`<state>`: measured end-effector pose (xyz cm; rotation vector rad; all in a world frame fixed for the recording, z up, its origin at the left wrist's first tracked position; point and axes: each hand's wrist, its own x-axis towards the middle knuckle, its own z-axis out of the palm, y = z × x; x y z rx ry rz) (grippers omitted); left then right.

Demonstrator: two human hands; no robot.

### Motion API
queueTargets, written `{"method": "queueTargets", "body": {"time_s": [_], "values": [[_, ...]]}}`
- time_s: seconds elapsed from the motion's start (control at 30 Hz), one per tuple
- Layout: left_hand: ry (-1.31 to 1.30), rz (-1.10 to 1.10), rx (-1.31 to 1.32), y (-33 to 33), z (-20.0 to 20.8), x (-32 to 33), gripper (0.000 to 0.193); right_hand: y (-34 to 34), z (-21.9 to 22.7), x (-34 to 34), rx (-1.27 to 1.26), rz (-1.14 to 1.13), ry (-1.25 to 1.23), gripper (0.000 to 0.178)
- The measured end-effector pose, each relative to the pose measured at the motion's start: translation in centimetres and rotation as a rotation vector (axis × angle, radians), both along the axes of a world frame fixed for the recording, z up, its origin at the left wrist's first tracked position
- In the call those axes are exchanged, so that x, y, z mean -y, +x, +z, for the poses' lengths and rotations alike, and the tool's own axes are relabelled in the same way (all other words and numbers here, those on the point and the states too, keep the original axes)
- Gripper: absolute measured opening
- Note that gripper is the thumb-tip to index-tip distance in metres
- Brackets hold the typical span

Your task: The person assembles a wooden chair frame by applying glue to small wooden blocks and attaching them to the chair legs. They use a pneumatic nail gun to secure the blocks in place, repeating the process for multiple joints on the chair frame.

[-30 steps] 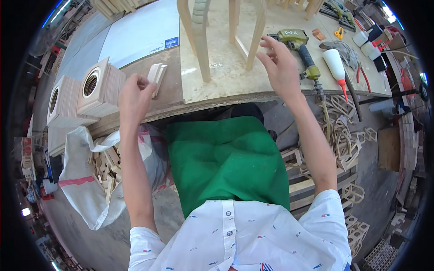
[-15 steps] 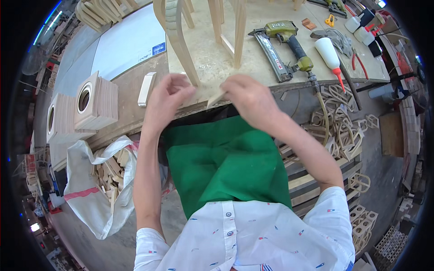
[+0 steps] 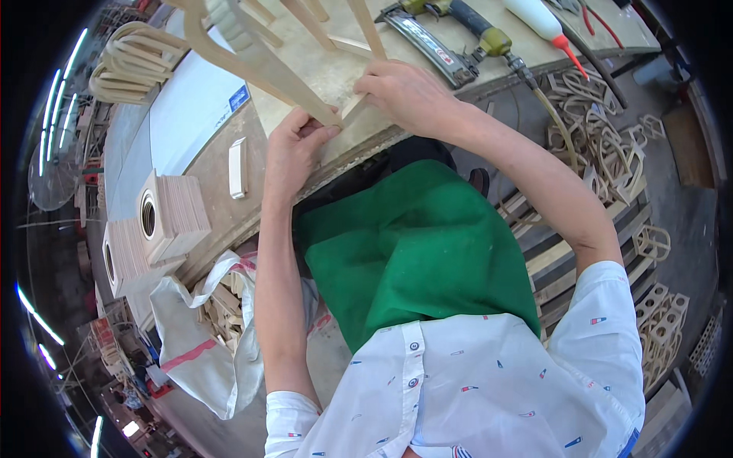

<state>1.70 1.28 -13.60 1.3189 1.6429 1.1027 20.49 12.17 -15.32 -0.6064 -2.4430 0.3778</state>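
My left hand (image 3: 296,149) is closed around the lower end of a curved pale wooden leg (image 3: 279,76), thumb and fingers pinching it just above the bench. This leg is part of a wooden frame at the bench's front. In my right hand (image 3: 405,93) is a short wooden strip (image 3: 352,108), slanting between its fingers and the leg end; its near end seems to meet the leg by my left thumb. A thin crosspiece (image 3: 351,46) joins two other legs behind my right hand. Beyond that hand lies a green nail gun (image 3: 431,49) with an air hose (image 3: 561,122).
A white glue bottle (image 3: 534,17) with red nozzle and red-handled pliers (image 3: 599,27) lie far right. A pale wooden block (image 3: 237,168) and stacked square panels with round holes (image 3: 179,214) sit left. Below hangs a sack (image 3: 183,320) of offcuts; wooden loops (image 3: 611,153) are piled right.
My left hand has closed on the leg's lower end. My right hand has brought the strip up against it. The whole view has shifted and turned, with the bench higher in it.
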Motion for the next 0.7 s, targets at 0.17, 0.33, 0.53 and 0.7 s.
{"method": "queueTargets", "body": {"time_s": [0.17,0.33,0.53,0.7], "values": [[-0.006,-0.021,-0.029,-0.2,0.1,0.1,0.029,-0.7,-0.3,-0.1,-0.008,0.013,-0.02,0.014],[-0.015,-0.014,-0.087,0.0,0.3,0.0,0.032,-1.3,-0.3,-0.4,0.059,-0.006,0.015,0.014],[-0.017,-0.014,-0.093,0.0,0.1,-0.3,0.036,-1.6,0.2,-0.5,0.089,-0.023,-0.007,0.013],[0.007,-0.027,-0.098,0.4,0.2,-0.7,0.037,-1.6,0.0,-0.8,0.099,-0.014,-0.005,0.018]]}}
